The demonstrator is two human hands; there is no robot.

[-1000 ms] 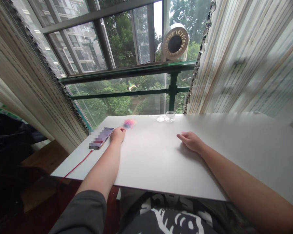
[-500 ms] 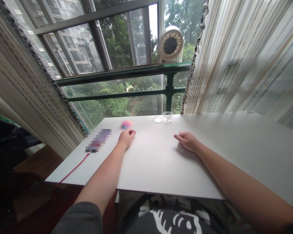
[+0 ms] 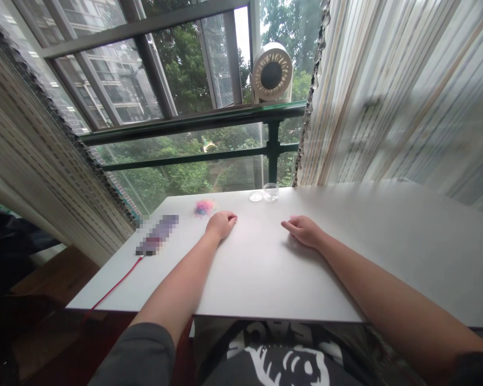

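In the head view, we see our left hand [image 3: 221, 224] and right hand [image 3: 305, 231] low over the white table [image 3: 245, 279], facing each other with a bare stretch between them. The left thumb and forefinger are drawn together in a narrow pinch; we cannot tell whether anything tiny sits between the tips. The right fingers are curled, the forefinger reaching inward, and we cannot tell whether that hand holds something either.

The loose heap of multicoloured bits [image 3: 204, 207], perhaps little rubber bands, lies near the far edge, just beyond the left hand and to its left. We judge the step to be fine fingertip work between two hands that stand apart. Joining them would call for a short inward move of either one; picking from the heap would call for a light, narrow pinch.

Around us, a clear round tub [image 3: 271, 193] stands at the far edge beside a flat clear disc [image 3: 256, 197], probably its lid. A phone [image 3: 159, 235], blurred into blocks, lies at the left with a red cable [image 3: 118, 284] running off the near edge. A white fan [image 3: 272, 74] stands by the window above the green railing [image 3: 193, 123]. Nothing blocks the space between our hands; the phone and cable would crowd only a sweep to the left.
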